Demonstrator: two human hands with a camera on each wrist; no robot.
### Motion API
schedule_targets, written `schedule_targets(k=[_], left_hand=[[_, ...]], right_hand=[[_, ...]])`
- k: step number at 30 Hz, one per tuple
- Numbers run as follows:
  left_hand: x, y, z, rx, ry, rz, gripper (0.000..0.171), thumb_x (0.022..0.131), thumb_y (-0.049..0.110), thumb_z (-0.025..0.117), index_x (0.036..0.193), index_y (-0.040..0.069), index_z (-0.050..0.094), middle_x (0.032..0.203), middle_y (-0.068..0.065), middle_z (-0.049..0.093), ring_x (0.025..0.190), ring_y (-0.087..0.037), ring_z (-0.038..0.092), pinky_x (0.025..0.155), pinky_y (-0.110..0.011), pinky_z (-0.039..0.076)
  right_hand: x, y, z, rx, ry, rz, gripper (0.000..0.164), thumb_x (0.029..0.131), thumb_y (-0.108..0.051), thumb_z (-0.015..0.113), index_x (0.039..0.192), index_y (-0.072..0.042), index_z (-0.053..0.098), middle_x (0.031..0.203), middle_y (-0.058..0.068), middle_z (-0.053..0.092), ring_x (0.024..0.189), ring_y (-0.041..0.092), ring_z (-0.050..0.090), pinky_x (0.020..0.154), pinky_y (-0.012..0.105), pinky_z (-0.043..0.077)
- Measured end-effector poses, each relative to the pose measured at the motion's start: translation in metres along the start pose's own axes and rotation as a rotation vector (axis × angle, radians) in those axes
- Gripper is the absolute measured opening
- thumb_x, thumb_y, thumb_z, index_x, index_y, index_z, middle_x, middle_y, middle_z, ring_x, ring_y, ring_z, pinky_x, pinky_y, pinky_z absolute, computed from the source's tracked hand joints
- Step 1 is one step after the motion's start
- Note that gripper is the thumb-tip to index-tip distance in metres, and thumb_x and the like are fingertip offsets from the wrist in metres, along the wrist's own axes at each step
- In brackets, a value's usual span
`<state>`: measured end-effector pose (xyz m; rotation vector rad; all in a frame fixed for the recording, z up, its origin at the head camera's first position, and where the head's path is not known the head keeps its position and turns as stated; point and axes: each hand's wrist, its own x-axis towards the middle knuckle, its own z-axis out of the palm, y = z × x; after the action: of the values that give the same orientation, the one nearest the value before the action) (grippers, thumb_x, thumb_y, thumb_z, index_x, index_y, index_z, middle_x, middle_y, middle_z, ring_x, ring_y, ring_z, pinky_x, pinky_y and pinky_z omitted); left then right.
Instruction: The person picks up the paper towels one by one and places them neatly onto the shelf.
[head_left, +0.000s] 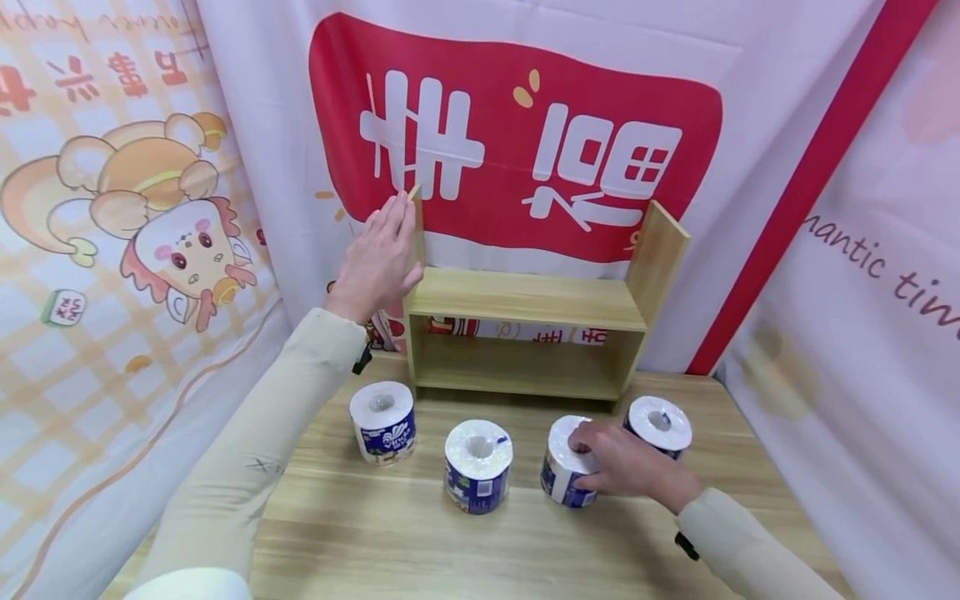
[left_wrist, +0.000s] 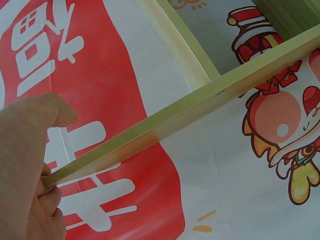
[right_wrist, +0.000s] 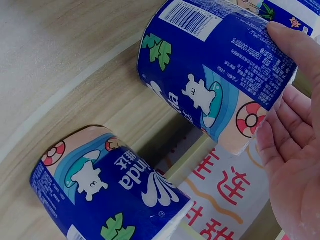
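Shelf [head_left: 525, 296] on the table [head_left: 375, 542], backdrop [head_left: 510, 50] behind, four paper rolls [head_left: 478, 483] in front, outer two farther back.

Left grip [head_left: 378, 260] high, right grip [head_left: 628, 462] low

Left grip [head_left: 378, 257] touches a wooden shelf [head_left: 525, 298], right grip [head_left: 624, 460] holds a toilet roll [head_left: 558, 454]

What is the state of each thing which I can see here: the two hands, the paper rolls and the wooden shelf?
Wooden shelf, standing upright.
Leftmost roll, upright, wrapped.
Second roll from left, upright, wrapped.
Third roll from left, upright, wrapped, held; whether lifted, unclear.
Rightmost roll, upright, wrapped, partly hidden.
Left hand, fingers extended, touching the shelf's left side panel.
Right hand, gripping the third roll from left.
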<state>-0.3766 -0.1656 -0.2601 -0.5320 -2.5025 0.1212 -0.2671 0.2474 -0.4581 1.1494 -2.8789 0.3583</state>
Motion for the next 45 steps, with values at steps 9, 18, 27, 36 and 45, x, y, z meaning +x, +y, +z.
schedule_targets(k=[9, 18, 27, 36, 45], left_hand=[[0.0003, 0.0000, 0.0004, -0.017, 0.003, -0.011, 0.098, 0.095, 0.032, 0.071, 0.168, 0.000, 0.015, 0.175, -0.021, 0.022, 0.164, -0.038, 0.021, 0.132, -0.047, 0.026], [0.0011, -0.0001, 0.0010, -0.026, 0.010, -0.013, 0.099, 0.094, 0.031, 0.073, 0.168, 0.000, 0.015, 0.175, -0.021, 0.021, 0.164, -0.038, 0.023, 0.132, -0.048, 0.027], [0.0026, -0.0002, 0.0003, -0.025, -0.011, -0.013, 0.098, 0.096, 0.032, 0.070, 0.168, -0.001, 0.013, 0.176, -0.022, 0.020, 0.164, -0.038, 0.022, 0.133, -0.047, 0.026], [0.0033, -0.0001, -0.0003, -0.023, -0.002, -0.019, 0.098, 0.095, 0.031, 0.072, 0.168, -0.001, 0.014, 0.175, -0.022, 0.021, 0.164, -0.038, 0.022, 0.132, -0.048, 0.027], [0.0041, 0.0026, -0.0011, -0.023, -0.036, -0.034, 0.098, 0.096, 0.031, 0.071, 0.167, -0.003, 0.012, 0.176, -0.024, 0.017, 0.164, -0.039, 0.021, 0.133, -0.050, 0.026]], right_hand=[[0.0035, 0.0042, 0.0027, 0.065, 0.013, -0.002, 0.035, 0.078, -0.030, 0.094, 0.100, -0.018, 0.069, 0.098, -0.008, 0.069, 0.088, 0.005, 0.060, 0.074, 0.022, 0.053], [0.0069, 0.0059, 0.0008, 0.131, -0.022, 0.021, 0.036, 0.077, -0.029, 0.094, 0.097, -0.019, 0.066, 0.093, -0.011, 0.064, 0.085, 0.005, 0.057, 0.072, 0.021, 0.051], [0.0070, 0.0060, -0.0005, 0.146, -0.031, 0.027, 0.037, 0.077, -0.029, 0.094, 0.098, -0.019, 0.066, 0.093, -0.011, 0.064, 0.086, 0.004, 0.056, 0.073, 0.021, 0.051], [0.0085, 0.0086, -0.0001, 0.148, -0.012, -0.002, 0.037, 0.076, -0.028, 0.094, 0.098, -0.020, 0.065, 0.091, -0.012, 0.062, 0.083, 0.001, 0.054, 0.071, 0.019, 0.049], [0.0073, 0.0099, 0.0014, 0.164, -0.003, -0.027, 0.037, 0.074, -0.026, 0.093, 0.098, -0.016, 0.067, 0.091, -0.010, 0.064, 0.083, 0.001, 0.055, 0.069, 0.018, 0.049]])
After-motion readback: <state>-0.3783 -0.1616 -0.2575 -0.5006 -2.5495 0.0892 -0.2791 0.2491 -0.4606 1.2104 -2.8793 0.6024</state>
